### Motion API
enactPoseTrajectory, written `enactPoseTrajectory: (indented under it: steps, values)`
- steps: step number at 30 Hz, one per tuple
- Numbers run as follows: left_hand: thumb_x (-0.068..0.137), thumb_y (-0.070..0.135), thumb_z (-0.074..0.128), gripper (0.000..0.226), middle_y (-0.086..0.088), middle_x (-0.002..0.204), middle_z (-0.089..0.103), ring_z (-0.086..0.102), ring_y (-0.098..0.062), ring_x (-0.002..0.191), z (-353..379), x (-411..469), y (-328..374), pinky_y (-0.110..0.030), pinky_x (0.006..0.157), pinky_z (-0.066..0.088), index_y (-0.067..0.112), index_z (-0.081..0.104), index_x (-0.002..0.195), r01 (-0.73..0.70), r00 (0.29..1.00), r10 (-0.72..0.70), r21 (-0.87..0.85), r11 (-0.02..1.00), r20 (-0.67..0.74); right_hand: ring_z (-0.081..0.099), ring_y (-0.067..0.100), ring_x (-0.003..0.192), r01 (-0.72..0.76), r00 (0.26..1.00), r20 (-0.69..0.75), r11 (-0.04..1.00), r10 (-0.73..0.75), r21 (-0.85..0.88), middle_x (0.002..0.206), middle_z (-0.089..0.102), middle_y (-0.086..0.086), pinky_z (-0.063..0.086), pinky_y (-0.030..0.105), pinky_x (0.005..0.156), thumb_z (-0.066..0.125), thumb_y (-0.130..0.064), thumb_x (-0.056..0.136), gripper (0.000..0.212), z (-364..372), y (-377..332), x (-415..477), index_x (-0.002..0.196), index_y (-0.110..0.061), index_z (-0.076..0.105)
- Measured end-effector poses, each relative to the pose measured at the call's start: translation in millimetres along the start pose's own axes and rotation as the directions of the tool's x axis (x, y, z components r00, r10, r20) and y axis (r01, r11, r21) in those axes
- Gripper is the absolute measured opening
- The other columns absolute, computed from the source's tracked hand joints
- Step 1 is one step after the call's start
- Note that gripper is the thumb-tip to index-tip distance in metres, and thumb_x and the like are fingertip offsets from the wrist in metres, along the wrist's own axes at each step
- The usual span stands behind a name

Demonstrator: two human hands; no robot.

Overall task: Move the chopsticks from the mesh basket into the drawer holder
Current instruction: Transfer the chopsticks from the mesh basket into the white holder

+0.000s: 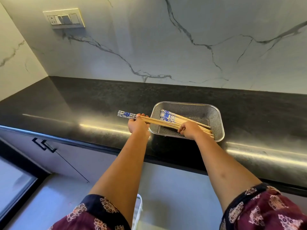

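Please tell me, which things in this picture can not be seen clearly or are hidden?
- Drawer holder: nowhere in the head view; no open drawer shows.
- Count of chopsticks in the mesh basket: they overlap, and the right hand covers their tips.
- Count of the held chopsticks: the left hand wraps the bundle.
- White object at the bottom edge: cut off, between the arms.

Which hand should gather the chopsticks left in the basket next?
Probably right: the right hand is already over the mesh basket, on the tips of the remaining chopsticks. The left hand is outside it, holding a lifted bundle.
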State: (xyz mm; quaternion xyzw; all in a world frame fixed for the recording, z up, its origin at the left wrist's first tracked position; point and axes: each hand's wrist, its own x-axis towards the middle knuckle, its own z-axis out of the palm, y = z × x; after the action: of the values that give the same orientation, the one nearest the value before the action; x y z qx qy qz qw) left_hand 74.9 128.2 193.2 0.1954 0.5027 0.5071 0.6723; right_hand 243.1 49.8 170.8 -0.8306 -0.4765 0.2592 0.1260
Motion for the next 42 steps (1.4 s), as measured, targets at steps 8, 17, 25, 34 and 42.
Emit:
enactPoseTrajectory:
  steps: [8, 17, 25, 34, 42]
  values:
    - [0.098, 0.016, 0.049, 0.01, -0.007, 0.093, 0.062, 0.065, -0.021, 0.087, -8.1, 0.0, -1.3, -0.038, 0.086, 0.057, 0.007, 0.051, 0.102, -0.049, 0.997, 0.054, 0.091, 0.995, -0.061, 0.059, 0.027, 0.105, -0.057, 0.987, -0.158, 0.981, 0.028, -0.186, 0.116, 0.062, 0.01, 0.049, 0.035, 0.089, 0.061, -0.009, 0.089, 0.026, 1.1, -1.5, -1.2, 0.115, -0.013, 0.062]
    - [0.097, 0.016, 0.051, 0.019, -0.003, 0.085, 0.063, 0.064, -0.011, 0.074, -12.8, -0.4, -11.7, -0.032, 0.076, 0.056, 0.004, 0.052, 0.112, -0.055, 0.995, 0.066, 0.151, 0.987, -0.074, 0.059, 0.026, 0.11, -0.111, 0.982, -0.18, 0.948, 0.059, -0.299, 0.119, 0.062, 0.007, 0.049, 0.037, 0.086, 0.058, -0.013, 0.093, 0.028, 1.4, -2.7, -1.7, 0.12, -0.018, 0.056]
    - [0.097, 0.017, 0.051, 0.01, -0.002, 0.086, 0.064, 0.065, -0.015, 0.084, -12.1, -2.1, -14.8, -0.034, 0.08, 0.055, 0.009, 0.051, 0.104, -0.049, 0.994, 0.065, 0.172, 0.984, -0.087, 0.06, 0.026, 0.108, -0.126, 0.974, -0.216, 0.947, 0.062, -0.296, 0.118, 0.063, 0.006, 0.05, 0.036, 0.085, 0.059, -0.012, 0.092, 0.029, 2.1, -0.6, -0.5, 0.121, -0.02, 0.059]
    - [0.097, 0.018, 0.051, 0.008, -0.003, 0.09, 0.065, 0.065, -0.013, 0.081, -10.4, -1.6, -17.4, -0.03, 0.076, 0.055, 0.01, 0.052, 0.099, -0.052, 0.993, 0.073, 0.206, 0.977, -0.096, 0.062, 0.025, 0.101, -0.118, 0.966, -0.257, 0.936, 0.031, -0.331, 0.111, 0.065, 0.008, 0.049, 0.033, 0.077, 0.056, -0.011, 0.093, 0.022, 4.1, -0.2, 0.9, 0.114, -0.014, 0.062]
    - [0.097, 0.021, 0.051, 0.018, -0.006, 0.096, 0.065, 0.065, -0.017, 0.088, -7.2, -1.8, -23.2, -0.033, 0.082, 0.055, 0.007, 0.054, 0.108, -0.044, 0.993, 0.071, 0.262, 0.964, -0.093, 0.061, 0.027, 0.107, -0.129, 0.97, -0.24, 0.928, 0.044, -0.35, 0.116, 0.065, 0.008, 0.045, 0.032, 0.078, 0.054, -0.01, 0.093, 0.025, 4.9, 0.9, 6.4, 0.116, -0.015, 0.063]
